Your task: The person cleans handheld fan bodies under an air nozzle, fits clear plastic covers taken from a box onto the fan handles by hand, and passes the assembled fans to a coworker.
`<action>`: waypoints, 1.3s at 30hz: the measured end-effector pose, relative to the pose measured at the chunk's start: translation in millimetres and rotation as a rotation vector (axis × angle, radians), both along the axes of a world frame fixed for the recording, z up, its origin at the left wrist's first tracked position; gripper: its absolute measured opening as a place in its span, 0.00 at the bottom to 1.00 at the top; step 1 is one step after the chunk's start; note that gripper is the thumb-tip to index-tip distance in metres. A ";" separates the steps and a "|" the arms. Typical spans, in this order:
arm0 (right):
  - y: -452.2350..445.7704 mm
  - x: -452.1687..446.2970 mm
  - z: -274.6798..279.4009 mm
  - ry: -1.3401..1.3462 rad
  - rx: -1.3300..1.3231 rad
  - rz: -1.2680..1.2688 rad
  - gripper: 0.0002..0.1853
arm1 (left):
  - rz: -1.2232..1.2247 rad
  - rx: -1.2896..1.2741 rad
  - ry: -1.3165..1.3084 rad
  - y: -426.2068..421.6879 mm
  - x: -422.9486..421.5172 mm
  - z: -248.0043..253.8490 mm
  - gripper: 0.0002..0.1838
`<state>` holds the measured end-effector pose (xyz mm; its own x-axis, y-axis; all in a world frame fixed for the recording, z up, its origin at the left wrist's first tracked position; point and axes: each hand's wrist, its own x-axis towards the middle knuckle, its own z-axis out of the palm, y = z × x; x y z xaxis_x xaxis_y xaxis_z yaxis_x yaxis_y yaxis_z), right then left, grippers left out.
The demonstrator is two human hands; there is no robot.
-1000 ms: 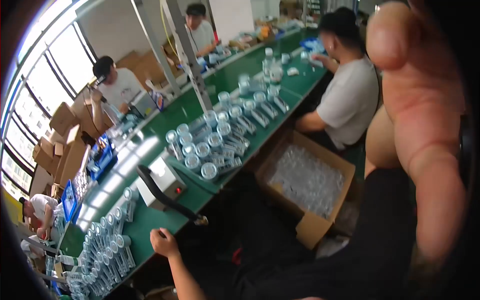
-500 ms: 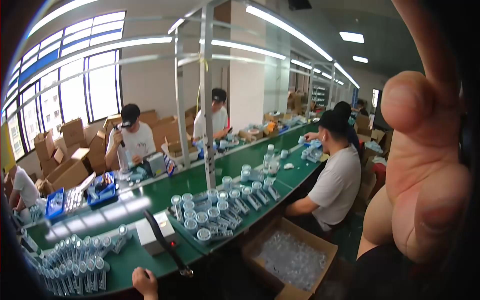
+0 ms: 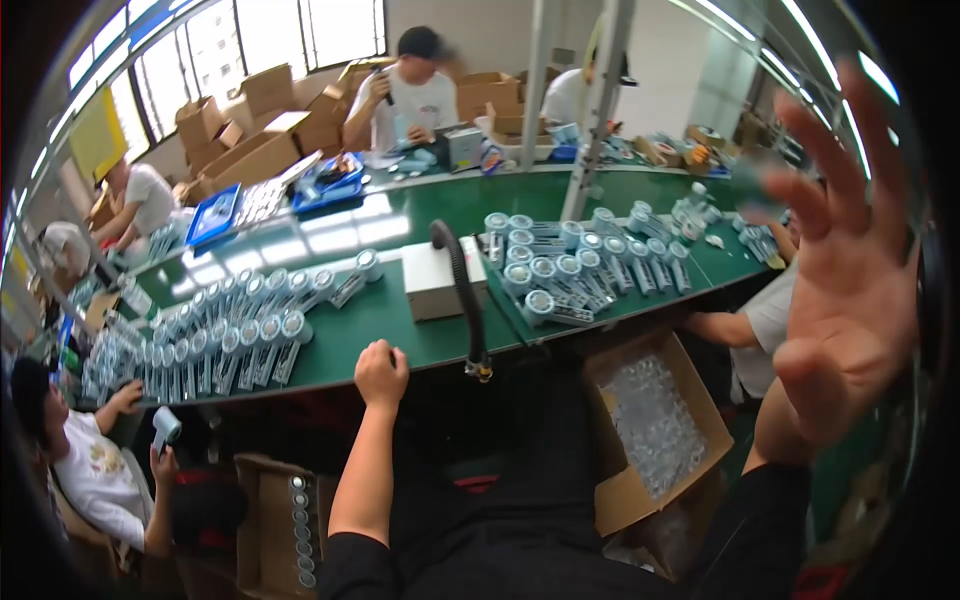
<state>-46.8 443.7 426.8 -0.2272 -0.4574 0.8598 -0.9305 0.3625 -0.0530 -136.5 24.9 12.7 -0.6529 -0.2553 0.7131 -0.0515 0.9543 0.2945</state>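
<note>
My right hand (image 3: 845,290) is raised close to the camera at the right, palm in view and fingers spread, with nothing in it. My left hand (image 3: 382,373) is closed at the front edge of the green workbench (image 3: 385,240). A small dark spot shows by its fingers; what it holds, if anything, is unclear. Just beyond stands a white box (image 3: 430,282) with a black flexible hose (image 3: 462,290) arching over its front. Pale blue round-headed handheld units (image 3: 230,340) lie in rows to the left. A second group of these units (image 3: 570,265) lies to the right.
A carton of clear plastic pieces (image 3: 655,425) stands below the bench at right; another carton (image 3: 265,520) holds round-headed units. A metal post (image 3: 597,120) rises from the bench. Co-workers sit at left (image 3: 100,460), across (image 3: 425,95) and at right, partly behind my hand. Blue trays (image 3: 215,217) lie opposite.
The view has tilted down and turned left, showing my left forearm and the co-worker at lower left. My right hand has moved farther from the camera and its fingers now spread upward.
</note>
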 end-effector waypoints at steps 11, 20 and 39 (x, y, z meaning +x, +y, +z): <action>111.8 -44.8 -421.4 -0.842 -0.216 -0.820 0.18 | 0.173 -0.140 -0.109 -55.6 -89.5 66.5 0.33; 150.7 20.6 -578.4 -1.302 -0.691 -1.205 0.11 | 0.050 -0.207 -0.508 -109.1 -185.9 41.6 0.38; 202.0 -187.1 -771.1 -1.381 0.303 -0.800 0.25 | -0.500 2.062 -0.473 13.0 111.1 48.8 0.21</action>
<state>-233.9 645.7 -344.3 -0.9576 0.0449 -0.2845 0.1838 0.8558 -0.4836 -25.4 37.9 61.6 -0.8876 -0.0406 -0.4589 -0.3248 -0.6513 0.6858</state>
